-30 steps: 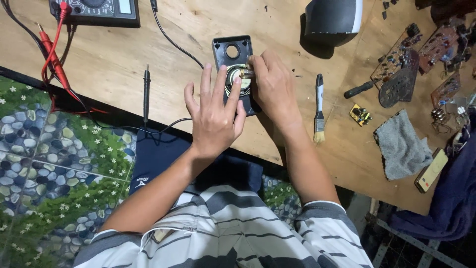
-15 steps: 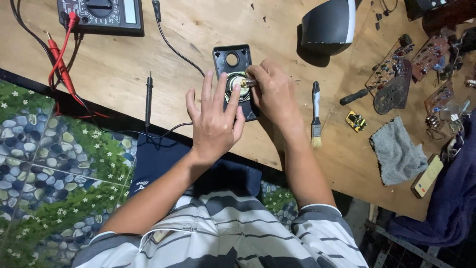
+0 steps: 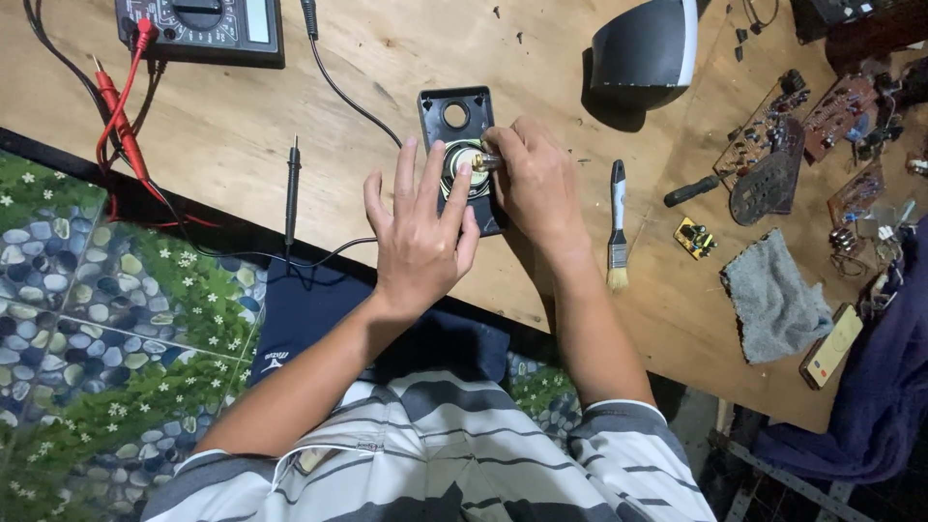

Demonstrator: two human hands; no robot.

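Observation:
A black plastic speaker panel (image 3: 454, 114) with a round hole near its top lies on the wooden table (image 3: 242, 126). A round speaker driver (image 3: 462, 174) sits in its middle. My left hand (image 3: 418, 232) lies flat on the panel's lower part, fingers spread and touching the driver. My right hand (image 3: 536, 179) pinches a small metallic part (image 3: 486, 161) at the driver's top edge.
A multimeter (image 3: 203, 27) with red leads (image 3: 121, 106) and a black probe (image 3: 292, 193) lies at the left. A curved black speaker shell (image 3: 646, 53) stands behind. A small brush (image 3: 616, 227), circuit boards (image 3: 773, 145), a grey cloth (image 3: 773, 300) and a screwdriver (image 3: 691, 190) lie to the right.
Both hands stay on the panel. My right hand's fingertips have shifted slightly at the driver's top edge; the camera view has drifted a little.

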